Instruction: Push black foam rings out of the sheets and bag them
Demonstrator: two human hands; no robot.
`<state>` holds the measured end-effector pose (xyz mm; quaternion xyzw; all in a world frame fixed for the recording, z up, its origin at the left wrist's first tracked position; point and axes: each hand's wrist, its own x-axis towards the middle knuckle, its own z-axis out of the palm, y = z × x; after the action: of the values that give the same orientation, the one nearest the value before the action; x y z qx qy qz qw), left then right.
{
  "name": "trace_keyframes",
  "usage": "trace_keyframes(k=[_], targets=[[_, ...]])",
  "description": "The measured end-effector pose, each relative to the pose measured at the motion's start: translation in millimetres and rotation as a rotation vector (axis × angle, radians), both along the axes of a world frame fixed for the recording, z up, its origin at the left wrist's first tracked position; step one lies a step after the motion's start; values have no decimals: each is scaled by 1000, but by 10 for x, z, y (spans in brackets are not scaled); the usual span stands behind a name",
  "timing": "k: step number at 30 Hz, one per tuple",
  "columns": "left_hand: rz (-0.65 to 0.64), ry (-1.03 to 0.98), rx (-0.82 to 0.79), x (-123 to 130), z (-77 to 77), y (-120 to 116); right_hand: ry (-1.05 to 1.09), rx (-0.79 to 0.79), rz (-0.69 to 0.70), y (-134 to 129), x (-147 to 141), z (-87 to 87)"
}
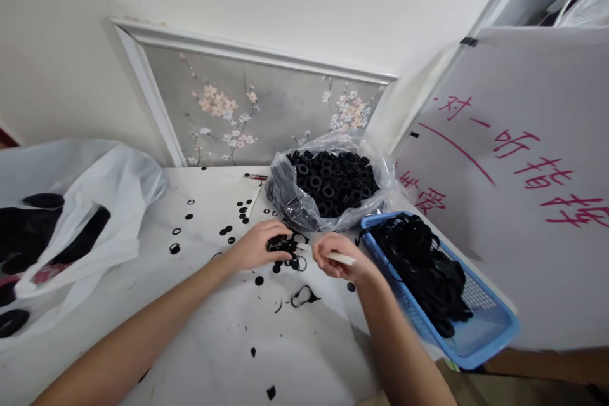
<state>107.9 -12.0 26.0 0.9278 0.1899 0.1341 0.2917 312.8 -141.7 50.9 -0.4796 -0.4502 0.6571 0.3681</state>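
Note:
My left hand rests over a small clump of black rubber rings and appears to pinch them against the white table top. My right hand sits just beside it, its fingers closed on a pale flat blade or strip. The tool's far end is hidden in my grip. Small black rubber discs and thin rings lie scattered around both hands.
A clear plastic bag of thick black rubber rings stands behind my hands. To the right, a blue plastic basket holds tangled black rubber. A white plastic bag with black pieces lies left. A whiteboard with red writing stands right.

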Motion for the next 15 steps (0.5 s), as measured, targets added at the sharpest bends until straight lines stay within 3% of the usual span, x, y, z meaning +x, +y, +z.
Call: trace_keyframes(k=[3, 7, 12, 15], targets=[[150, 77, 13, -55, 4, 96, -177, 32, 51, -160, 112, 163], [242, 160, 64, 3, -63, 39, -657, 18, 102, -237, 118, 261], [268, 180, 127, 251, -211, -199, -902, 9, 82, -183, 9, 168], [223, 182, 107, 319, -228, -220, -1038, 17, 32, -151, -12, 82]])
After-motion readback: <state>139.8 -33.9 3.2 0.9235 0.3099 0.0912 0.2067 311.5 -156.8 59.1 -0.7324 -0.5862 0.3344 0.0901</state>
